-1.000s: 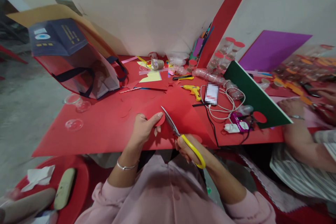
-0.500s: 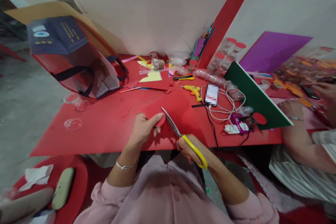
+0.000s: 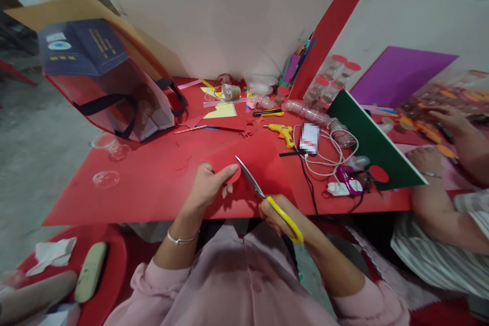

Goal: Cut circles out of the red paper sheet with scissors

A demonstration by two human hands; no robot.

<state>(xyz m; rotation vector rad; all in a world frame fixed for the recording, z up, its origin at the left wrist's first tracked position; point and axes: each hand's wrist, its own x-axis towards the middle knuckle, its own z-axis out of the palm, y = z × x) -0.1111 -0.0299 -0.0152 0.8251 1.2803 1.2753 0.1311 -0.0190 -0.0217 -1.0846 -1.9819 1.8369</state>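
Observation:
My left hand point(image 3: 210, 186) pinches a small red paper circle point(image 3: 234, 175) between thumb and fingers, just above the red tabletop. In my right hand point(image 3: 280, 214) is a pair of yellow-handled scissors point(image 3: 250, 178), its tip pointing up and left, close beside the circle's right edge. Whether the blades touch the paper I cannot tell. Behind both hands lies a larger red paper sheet point(image 3: 263, 155), which blends with the table. Small red offcuts point(image 3: 250, 128) are scattered beyond it.
A yellow glue gun point(image 3: 280, 133), a phone point(image 3: 309, 137) with white cable, and a purple power strip point(image 3: 348, 181) lie right. A green board point(image 3: 376, 147) divides off a co-worker's arm point(image 3: 431, 188). Clear plastic cups point(image 3: 106, 179) and a large bag point(image 3: 110, 81) stand left.
My hands, the circle and the scissors hold almost the same pose. The camera has shifted slightly. At right, the co-worker's far hand has moved left.

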